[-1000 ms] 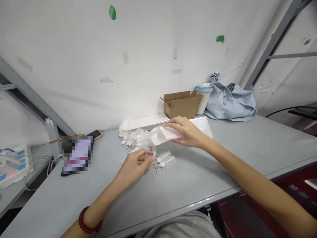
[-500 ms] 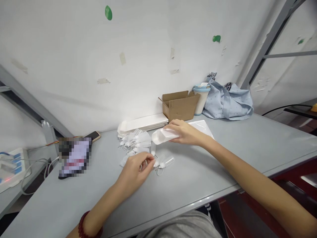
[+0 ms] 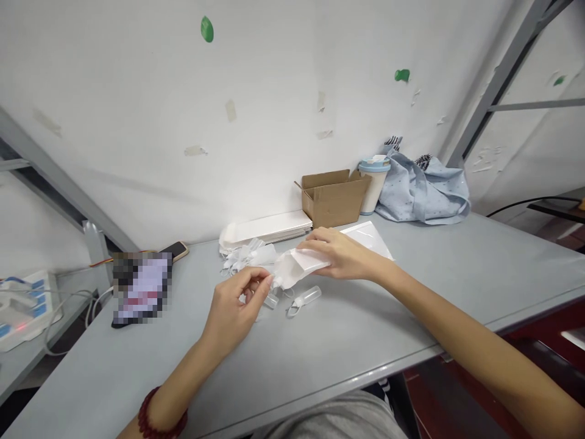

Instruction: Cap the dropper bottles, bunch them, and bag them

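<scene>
My right hand (image 3: pixel 342 255) grips a white paper box (image 3: pixel 304 263), its open end facing left with the flap out. At that opening, the thumb and fingertips of my left hand (image 3: pixel 236 303) pinch a small plastic dropper bottle by its white cap (image 3: pixel 277 281); most of its body is hidden by the box. On the table in front lies another clear bottle (image 3: pixel 307 297) with a white cap and loop. Several more such bottles (image 3: pixel 251 256) are heaped behind my left hand. A white, glossy flat packet (image 3: pixel 371 239) lies partly under my right wrist.
Against the wall lies a stack of flat white boxes (image 3: pixel 269 227). To its right stand an open cardboard box (image 3: pixel 338 204), a lidded cup (image 3: pixel 375 186) and a light blue cloth bag (image 3: pixel 423 194). A phone (image 3: pixel 177 250), a blurred-out item (image 3: pixel 141 292) and a power strip (image 3: pixel 27 311) are at left.
My left hand has moved slightly up and left, bringing the bottle to the box's opening. The box in my right hand has shifted down toward it.
</scene>
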Action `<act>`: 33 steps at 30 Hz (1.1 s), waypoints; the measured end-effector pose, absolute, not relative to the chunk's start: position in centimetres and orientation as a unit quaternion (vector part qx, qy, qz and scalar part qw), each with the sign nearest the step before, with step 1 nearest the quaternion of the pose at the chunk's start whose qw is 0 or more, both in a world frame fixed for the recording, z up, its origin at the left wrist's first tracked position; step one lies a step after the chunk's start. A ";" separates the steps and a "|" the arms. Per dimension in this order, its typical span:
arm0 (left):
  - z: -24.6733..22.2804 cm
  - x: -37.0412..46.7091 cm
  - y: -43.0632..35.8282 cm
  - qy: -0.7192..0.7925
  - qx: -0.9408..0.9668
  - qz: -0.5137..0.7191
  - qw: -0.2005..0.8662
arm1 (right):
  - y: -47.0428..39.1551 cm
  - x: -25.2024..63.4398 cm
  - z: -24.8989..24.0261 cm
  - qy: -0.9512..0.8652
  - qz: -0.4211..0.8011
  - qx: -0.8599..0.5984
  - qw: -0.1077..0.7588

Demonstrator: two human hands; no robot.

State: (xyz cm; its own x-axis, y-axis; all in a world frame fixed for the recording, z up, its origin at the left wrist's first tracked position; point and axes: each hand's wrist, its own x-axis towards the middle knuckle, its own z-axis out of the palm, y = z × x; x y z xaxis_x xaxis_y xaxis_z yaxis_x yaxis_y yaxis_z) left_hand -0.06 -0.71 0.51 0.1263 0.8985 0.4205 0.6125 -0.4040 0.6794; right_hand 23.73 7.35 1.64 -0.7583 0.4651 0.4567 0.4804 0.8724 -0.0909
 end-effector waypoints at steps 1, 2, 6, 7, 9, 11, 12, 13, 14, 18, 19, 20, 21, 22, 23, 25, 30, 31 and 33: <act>0.3 0.0 -0.7 0.517 0.733 0.408 0.168 | 7.0 23.5 1.7 -0.940 -0.017 -0.242 0.241; 0.2 0.1 -0.7 0.517 0.737 0.405 0.160 | 6.7 23.3 1.8 -0.942 -0.019 -0.233 0.241; 0.0 0.5 -0.9 0.510 0.744 0.404 0.155 | 5.6 22.5 1.8 -0.948 -0.019 -0.212 0.236; 0.2 0.6 -1.0 0.503 0.745 0.400 0.177 | 5.4 22.3 1.7 -0.949 -0.017 -0.209 0.236; 0.5 0.7 -1.3 0.486 0.748 0.387 0.235 | 5.4 22.1 1.6 -0.949 -0.011 -0.205 0.239; 0.8 0.6 -1.4 0.477 0.746 0.384 0.263 | 5.7 22.2 1.4 -0.945 0.001 -0.213 0.247; 1.0 0.5 -1.5 0.484 0.739 0.393 0.256 | 5.9 22.3 1.4 -0.942 0.009 -0.222 0.254; 1.1 0.4 -1.4 0.496 0.730 0.406 0.239 | 6.2 22.5 1.4 -0.936 0.018 -0.232 0.263; 1.1 0.3 -1.4 0.511 0.718 0.419 0.219 | 6.5 22.7 1.4 -0.930 0.025 -0.245 0.272; 0.8 0.1 -0.9 0.533 0.703 0.447 0.148 | 7.5 23.5 1.8 -0.898 0.042 -0.299 0.319; 0.7 0.1 -0.8 0.523 0.716 0.441 0.135 | 7.7 23.7 2.0 -0.888 0.045 -0.312 0.334; 0.5 0.2 -0.8 0.512 0.736 0.424 0.127 | 7.8 23.9 2.1 -0.878 0.047 -0.323 0.349; 0.2 0.3 -0.8 0.501 0.761 0.393 0.121 | 7.9 24.0 2.1 -0.869 0.049 -0.332 0.363; 0.0 0.5 -0.9 0.493 0.789 0.345 0.120 | 8.0 24.1 2.2 -0.861 0.050 -0.339 0.375; -0.3 0.6 -1.0 0.490 0.814 0.287 0.120 | 8.0 24.2 2.3 -0.856 0.050 -0.343 0.383; -0.9 1.0 -1.3 0.489 0.846 0.176 0.114 | 8.0 24.2 2.3 -0.855 0.049 -0.346 0.384; -1.7 1.6 -1.5 0.482 0.862 0.113 0.113 | 8.0 24.0 2.0 -0.874 0.046 -0.331 0.354; -1.6 1.6 -1.4 0.482 0.858 0.128 0.128 | 8.0 24.0 1.9 -0.876 0.042 -0.328 0.350; -1.0 1.4 -1.3 0.487 0.836 0.179 0.179 | 8.1 24.0 1.8 -0.881 0.029 -0.327 0.340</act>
